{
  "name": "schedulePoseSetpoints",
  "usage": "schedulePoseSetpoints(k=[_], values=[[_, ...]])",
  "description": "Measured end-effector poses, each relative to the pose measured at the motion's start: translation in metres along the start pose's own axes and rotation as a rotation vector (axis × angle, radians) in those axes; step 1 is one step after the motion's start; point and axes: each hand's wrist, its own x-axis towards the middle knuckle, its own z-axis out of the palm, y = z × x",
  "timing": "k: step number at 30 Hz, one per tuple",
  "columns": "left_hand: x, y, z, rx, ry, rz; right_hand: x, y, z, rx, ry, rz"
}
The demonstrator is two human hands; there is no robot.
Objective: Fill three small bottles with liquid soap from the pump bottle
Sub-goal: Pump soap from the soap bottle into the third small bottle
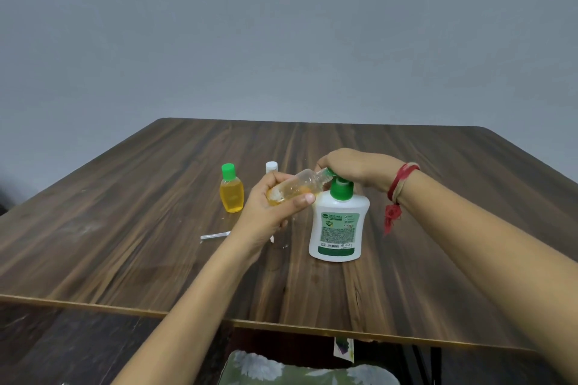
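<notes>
A white pump bottle point(338, 228) with a green pump head stands on the wooden table point(156, 228). My right hand point(353, 170) lies curled over the pump head and presses on it. My left hand point(269, 209) grips a small clear bottle point(300, 186), tilted almost flat, its mouth against the pump spout; orange soap lies in its lower part. A small capped bottle point(231, 192) full of orange soap, with a green cap, stands to the left. Behind my left hand only the white cap of another small bottle point(271, 166) shows.
A thin clear tube point(215, 235) lies on the table left of my left wrist. A red thread band point(398, 184) wraps my right wrist. The table's front edge runs just below my forearms. A grey wall rises behind the table.
</notes>
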Motion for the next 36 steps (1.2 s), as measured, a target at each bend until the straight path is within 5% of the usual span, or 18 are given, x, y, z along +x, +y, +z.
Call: schedulePoseSetpoints(k=[36], values=[[0.0004,0.0026,0.0016,0.002,-0.010,0.000,-0.0037,-0.0032,-0.0062,0.058,-0.027,0.010]])
